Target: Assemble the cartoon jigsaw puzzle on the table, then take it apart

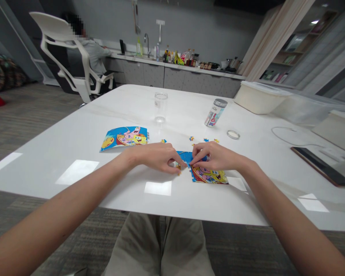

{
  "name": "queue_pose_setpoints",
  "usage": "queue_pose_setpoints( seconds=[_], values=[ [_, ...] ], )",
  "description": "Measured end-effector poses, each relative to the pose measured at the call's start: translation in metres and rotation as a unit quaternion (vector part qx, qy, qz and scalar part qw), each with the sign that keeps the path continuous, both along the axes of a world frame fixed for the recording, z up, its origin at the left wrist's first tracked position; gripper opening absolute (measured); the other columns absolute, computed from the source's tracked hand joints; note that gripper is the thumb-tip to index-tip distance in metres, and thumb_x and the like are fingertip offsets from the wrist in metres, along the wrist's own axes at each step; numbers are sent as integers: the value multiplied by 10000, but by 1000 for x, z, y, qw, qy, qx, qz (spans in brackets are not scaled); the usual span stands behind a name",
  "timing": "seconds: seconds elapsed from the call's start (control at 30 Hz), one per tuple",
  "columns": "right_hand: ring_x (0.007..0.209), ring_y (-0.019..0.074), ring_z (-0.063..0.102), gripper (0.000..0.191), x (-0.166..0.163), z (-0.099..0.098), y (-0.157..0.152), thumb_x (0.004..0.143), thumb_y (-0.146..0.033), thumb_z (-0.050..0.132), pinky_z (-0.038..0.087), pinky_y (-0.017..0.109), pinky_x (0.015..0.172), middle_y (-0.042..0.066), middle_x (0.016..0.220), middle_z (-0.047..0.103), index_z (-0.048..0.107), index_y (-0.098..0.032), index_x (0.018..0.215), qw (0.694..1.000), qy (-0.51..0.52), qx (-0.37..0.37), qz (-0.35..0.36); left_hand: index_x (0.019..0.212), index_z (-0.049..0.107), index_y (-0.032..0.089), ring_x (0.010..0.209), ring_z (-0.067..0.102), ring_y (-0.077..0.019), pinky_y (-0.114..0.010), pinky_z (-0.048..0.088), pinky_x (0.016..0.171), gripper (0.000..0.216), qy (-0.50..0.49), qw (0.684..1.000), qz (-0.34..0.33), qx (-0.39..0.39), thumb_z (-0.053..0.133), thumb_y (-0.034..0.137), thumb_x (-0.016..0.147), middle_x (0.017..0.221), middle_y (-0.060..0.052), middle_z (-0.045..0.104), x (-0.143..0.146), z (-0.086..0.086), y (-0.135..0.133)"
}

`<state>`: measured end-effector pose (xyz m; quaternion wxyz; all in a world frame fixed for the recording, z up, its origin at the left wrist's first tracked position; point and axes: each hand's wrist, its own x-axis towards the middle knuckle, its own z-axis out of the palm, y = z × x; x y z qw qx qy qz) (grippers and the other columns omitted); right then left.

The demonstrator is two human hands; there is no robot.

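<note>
A partly joined jigsaw puzzle (211, 175) with yellow and pink cartoon figures on blue lies near the table's front edge. My left hand (161, 158) rests at its left side, index finger stretched to the puzzle's edge and thumb apart, by a small yellowish piece (179, 168). On the puzzle's upper left part, my right hand (215, 155) is closed in a pinch at a blue puzzle piece (191, 163), mostly hidden by the fingers. A picture sheet (126, 137) with the same cartoon scene lies to the left, slightly curled.
Loose puzzle pieces (206, 140) lie beyond my hands. Farther back stand a clear jar (161, 107) and a labelled canister (215, 113), with a round lid (233, 134) nearby. A dark tablet (323, 165) and storage bins (260, 97) are at right. A person (93, 53) sits beyond the table.
</note>
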<state>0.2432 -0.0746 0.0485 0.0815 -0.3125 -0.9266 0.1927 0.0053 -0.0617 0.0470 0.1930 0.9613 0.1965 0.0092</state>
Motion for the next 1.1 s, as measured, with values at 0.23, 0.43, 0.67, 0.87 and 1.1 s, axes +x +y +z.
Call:
queue_pose_setpoints(
  seconds=[0.23, 0.43, 0.67, 0.87, 1.1],
  values=[
    [703, 120, 584, 173, 0, 0, -2, 807, -183, 645, 433, 254, 678, 35, 820, 664, 799, -228, 869, 1000, -3, 17, 8, 1184, 692, 271, 462, 421, -95, -232, 338, 573, 344, 10, 1000, -5, -7, 595, 315, 857, 491, 65, 502, 0, -1, 0],
    [700, 126, 577, 185, -1, 0, -3, 814, -198, 626, 437, 263, 680, 30, 810, 662, 797, -251, 862, 999, -2, 34, 19, 1186, 688, 268, 490, 451, -105, -237, 346, 579, 353, 11, 1000, 11, -6, 603, 308, 846, 507, 61, 517, 0, 0, -1],
    [693, 125, 576, 210, -1, 1, -5, 816, -180, 602, 434, 264, 676, 33, 793, 657, 797, -243, 861, 999, 2, 42, 33, 1154, 707, 259, 478, 440, -101, -230, 333, 550, 341, -5, 1000, 7, -12, 601, 318, 835, 490, 61, 482, 0, 0, -1],
    [699, 129, 575, 218, 0, 0, -6, 820, -182, 598, 431, 268, 687, 30, 799, 659, 797, -256, 870, 999, -6, 41, 30, 1159, 702, 259, 476, 440, -100, -224, 340, 555, 343, 2, 1000, 5, -11, 589, 304, 839, 491, 62, 481, 0, 1, -1],
    [696, 126, 568, 210, -1, 3, -7, 826, -186, 602, 419, 266, 675, 30, 797, 653, 795, -255, 871, 999, -2, 42, 29, 1168, 701, 247, 467, 435, -100, -232, 332, 540, 357, 0, 1000, 4, -17, 600, 319, 833, 490, 62, 479, 1, 0, -1]
  ],
)
